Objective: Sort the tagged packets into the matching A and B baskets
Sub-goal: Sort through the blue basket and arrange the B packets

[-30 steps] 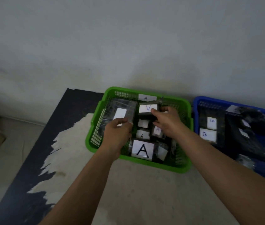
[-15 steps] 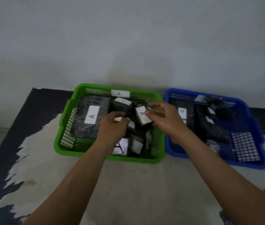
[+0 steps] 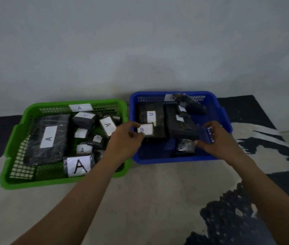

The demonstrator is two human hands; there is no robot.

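Green basket [image 3: 51, 104]: A-tagged packets [image 3: 49, 138]; blue basket [image 3: 157, 93]: dark packets [image 3: 180, 126], one B-tagged packet [image 3: 146, 129] pinched by your left hand [image 3: 124, 145]; your right hand [image 3: 219, 140], grip indiscernible.

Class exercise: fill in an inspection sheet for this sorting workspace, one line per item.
Surface: black surface with broad pale patches.
Job's things: green basket holds A-tagged packets; blue basket holds B-tagged packets.
Clutter: nothing seen.
Hands: left hand pinches one B-tagged packet in the blue basket; right hand at a dark packet, grip blurred.
Cables: nothing seen.
Surroundings: plain grey wall behind.
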